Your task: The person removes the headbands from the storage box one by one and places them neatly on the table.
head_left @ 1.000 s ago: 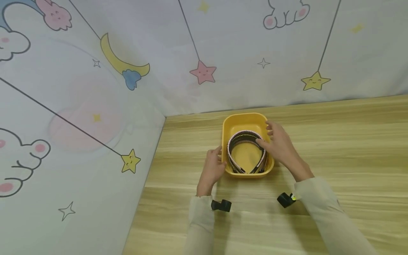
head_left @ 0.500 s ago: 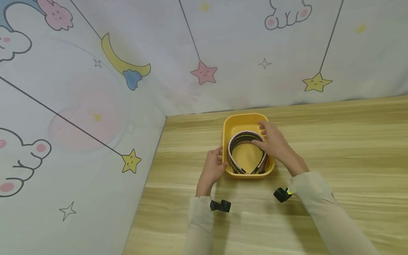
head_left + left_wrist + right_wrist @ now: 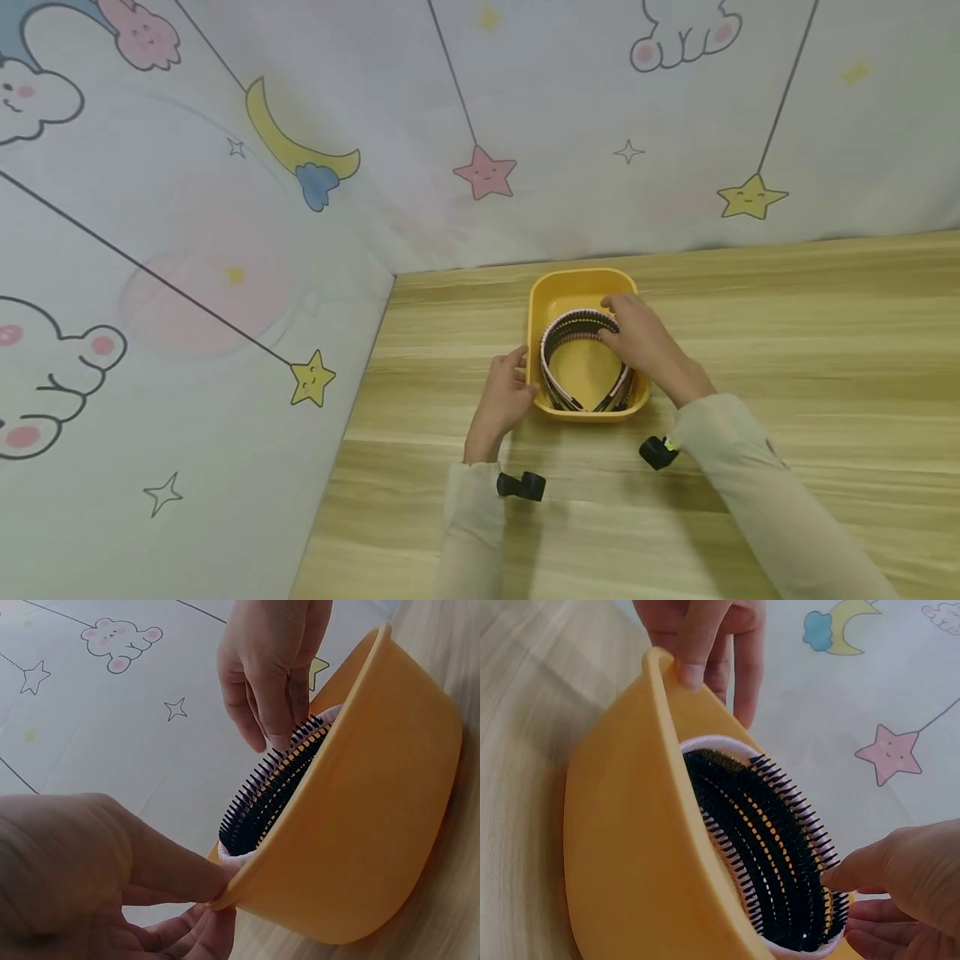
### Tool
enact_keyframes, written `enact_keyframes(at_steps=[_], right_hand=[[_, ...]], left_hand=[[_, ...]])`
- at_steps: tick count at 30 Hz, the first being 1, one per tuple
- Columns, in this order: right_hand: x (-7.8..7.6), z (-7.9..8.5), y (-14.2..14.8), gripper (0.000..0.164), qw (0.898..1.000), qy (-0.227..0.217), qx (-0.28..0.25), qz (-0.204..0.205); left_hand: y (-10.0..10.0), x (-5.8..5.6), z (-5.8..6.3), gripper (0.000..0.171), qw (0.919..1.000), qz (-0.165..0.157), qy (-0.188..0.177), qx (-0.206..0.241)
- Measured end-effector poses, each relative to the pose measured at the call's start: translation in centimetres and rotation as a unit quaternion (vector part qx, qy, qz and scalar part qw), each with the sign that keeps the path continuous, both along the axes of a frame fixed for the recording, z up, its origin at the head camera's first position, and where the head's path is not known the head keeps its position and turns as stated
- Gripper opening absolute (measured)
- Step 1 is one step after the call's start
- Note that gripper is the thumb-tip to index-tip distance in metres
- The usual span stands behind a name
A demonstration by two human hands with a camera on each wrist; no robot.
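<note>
Nested black, toothed, curved headbands edged in pale pink (image 3: 776, 832) are held inside a yellow, round-cornered plastic tub (image 3: 630, 817). The right hand (image 3: 643, 333) has been drawn inward from the tub's right rim, its nearly closed grip apparently pinching the headbands, now caught between thumb and fingers. The tub's left rim is pinched by the left hand (image 3: 506, 398).

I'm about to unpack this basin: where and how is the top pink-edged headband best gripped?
Grip the headband, I'd judge, at its far curve, the right hand coming from above, thumb inside and fingers outside. Its loop opens upward, with room between that curve and the far wall of the yellow basin; its ends crowd the near wall.
</note>
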State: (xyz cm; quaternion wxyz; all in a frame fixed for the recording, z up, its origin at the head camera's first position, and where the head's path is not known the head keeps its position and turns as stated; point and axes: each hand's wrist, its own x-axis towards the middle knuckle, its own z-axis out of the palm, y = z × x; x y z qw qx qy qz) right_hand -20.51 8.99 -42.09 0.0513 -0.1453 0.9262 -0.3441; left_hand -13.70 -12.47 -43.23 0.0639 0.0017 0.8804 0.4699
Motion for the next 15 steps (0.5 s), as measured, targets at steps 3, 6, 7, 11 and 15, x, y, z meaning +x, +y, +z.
enact_keyframes(at_steps=[3, 6, 7, 11, 15], right_hand=[[-0.3, -0.1, 0.0, 0.040, 1.000, -0.002, 0.019, -0.001], [-0.7, -0.1, -0.1, 0.036, 0.999, 0.001, 0.034, 0.001], [-0.8, -0.2, -0.1, 0.035, 0.999, 0.002, 0.039, 0.000], [-1.0, -0.1, 0.0, 0.031, 0.998, 0.017, 0.055, 0.003], [-1.2, 0.0, 0.1, 0.028, 0.998, 0.030, 0.058, 0.006]], left_hand=[[0.0, 0.0, 0.0, 0.061, 1.0000, -0.001, -0.004, 0.003], [0.0, 0.0, -0.1, 0.062, 1.0000, -0.003, -0.002, 0.002], [-0.1, 0.0, -0.1, 0.062, 1.0000, -0.004, -0.001, 0.002], [-0.1, 0.1, -0.1, 0.061, 1.0000, -0.005, 0.003, 0.005], [-0.1, 0.1, -0.1, 0.061, 1.0000, -0.004, 0.004, 0.005]])
